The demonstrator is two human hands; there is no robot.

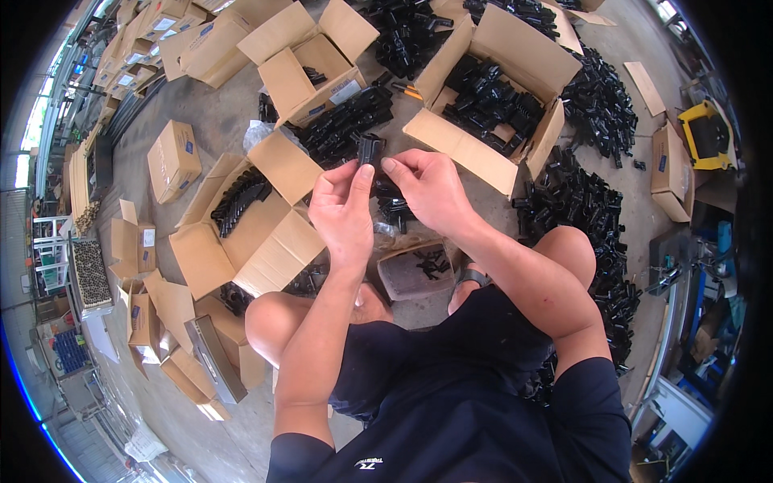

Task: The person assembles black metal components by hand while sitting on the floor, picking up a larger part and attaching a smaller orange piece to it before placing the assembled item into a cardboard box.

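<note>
From where I stand, the person sits low over the concrete floor (225, 113), bare knees apart, both hands raised to the middle. The left hand (345, 205) pinches a black tubular part (370, 150), thumb on the near face and fingers curled behind, so it stands roughly upright above the fingertips. The right hand (424, 189) comes in from the other side, its thumb and forefinger drawn close together at the part's right edge — whether they meet, or grip that edge or some small piece, I cannot tell.

Below the hands, between the feet, sits a shallow grey bin (403, 286) with small black pieces (432, 262) scattered inside. Just beyond the part lies a pile of black tubes (346, 125). To the person's left an open cardboard carton (197, 262) has a row of black fittings (239, 201) along its far side; ahead and to the right a larger flapped carton (461, 149) holds a jumble of similar pieces. A long black heap (576, 201) runs down the right side of the floor, near a yellow frame (708, 137) — and a sealed carton (173, 161) stands apart, farther left.
</note>
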